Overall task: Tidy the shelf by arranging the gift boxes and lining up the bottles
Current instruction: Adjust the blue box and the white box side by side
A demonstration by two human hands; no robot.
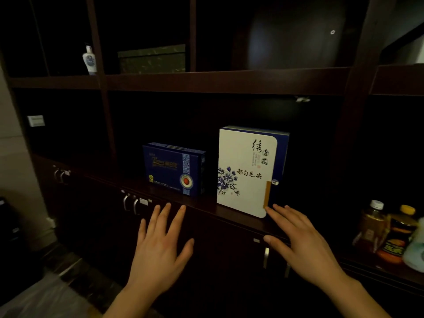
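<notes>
A tall white gift box (pixel 245 171) with blue flowers and black characters stands upright on the dark wooden shelf (pixel 202 204). To its left stands a smaller dark blue gift box (pixel 173 171), also upright, with a gap between the two. My right hand (pixel 300 239) is open, fingers spread, its fingertips at the white box's lower right corner. My left hand (pixel 160 242) is open too, held in front of the shelf edge below the blue box, touching nothing. At the right, in the neighbouring bay, stand a clear bottle (pixel 372 223) and a dark yellow-capped bottle (pixel 400 235).
A blue-and-white porcelain bottle (pixel 89 59) and a dark green box (pixel 152 58) sit on the upper shelf. Cabinet doors with metal handles (pixel 129 203) run below the shelf. A pale object (pixel 415 246) stands beside the bottles at the far right.
</notes>
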